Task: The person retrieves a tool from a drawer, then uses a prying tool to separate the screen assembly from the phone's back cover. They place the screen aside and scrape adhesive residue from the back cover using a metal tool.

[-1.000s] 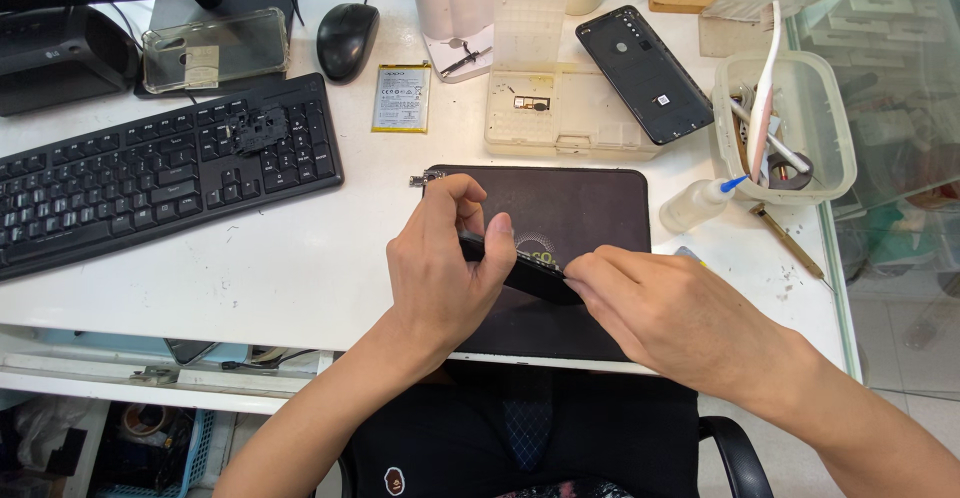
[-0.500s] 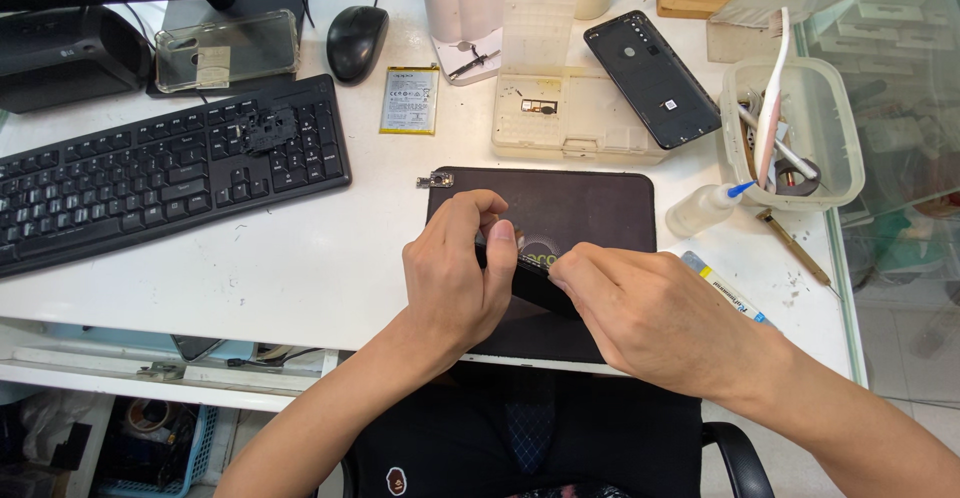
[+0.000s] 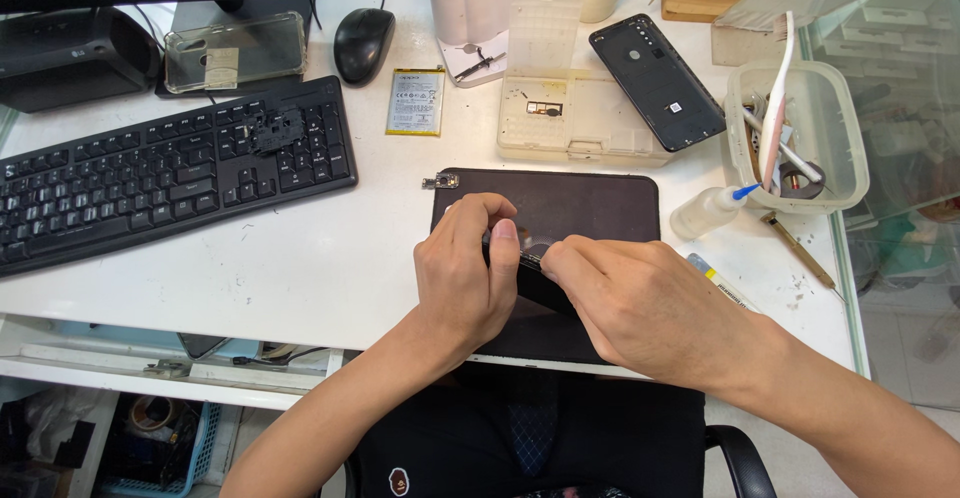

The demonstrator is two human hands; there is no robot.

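left hand (image 3: 465, 273): gripping the dark phone body (image 3: 540, 276) from its left end
right hand (image 3: 640, 303): clamped on the same piece, fingers over its right
phone body: held just above the dark work mat (image 3: 590, 203)
back cover (image 3: 655, 93): well apart, on the clear parts box (image 3: 560, 118)

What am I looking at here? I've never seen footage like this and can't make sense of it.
One camera, worn on a person's head, looks down at their own two bare hands over a white desk. The left hand and right hand together grip a small dark device above a dark work mat. Around it lie a black keyboard, a mouse, a flat battery, a phone back cover, a clear parts box and a tub of tools.
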